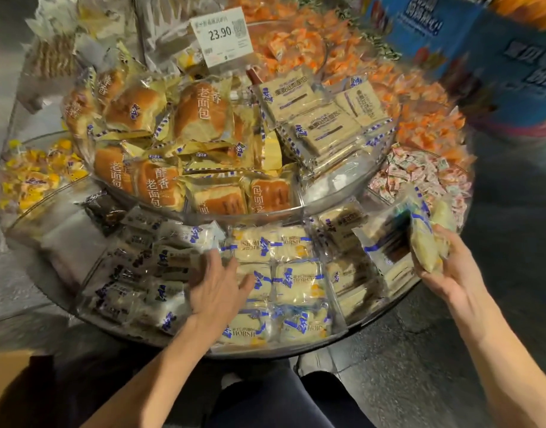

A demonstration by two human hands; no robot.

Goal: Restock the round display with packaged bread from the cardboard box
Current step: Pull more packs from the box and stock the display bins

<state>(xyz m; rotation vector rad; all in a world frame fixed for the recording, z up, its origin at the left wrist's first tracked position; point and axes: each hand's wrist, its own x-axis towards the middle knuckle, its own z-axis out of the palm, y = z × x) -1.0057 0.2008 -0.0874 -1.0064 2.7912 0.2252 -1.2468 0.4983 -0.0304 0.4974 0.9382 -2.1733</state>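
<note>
- Left hand (216,285): flat, fingers spread, presses on stocked rows in the lower tier of the display (296,350).
- Right hand (448,267): curls round a pale pack (424,242), holds it above the tier's right end, near the rim.
- Risk: a slide off the outside of the rim, given slick film and a shallow grip.
- Risk: squashed bread or shifted rows under the flat press.
- Film glossy, crinkled, blue-printed; bread soft, pillow-shaped; display walls clear, rigid, curved.
- Box (6,375): probably the tan corner at lower left.
</note>
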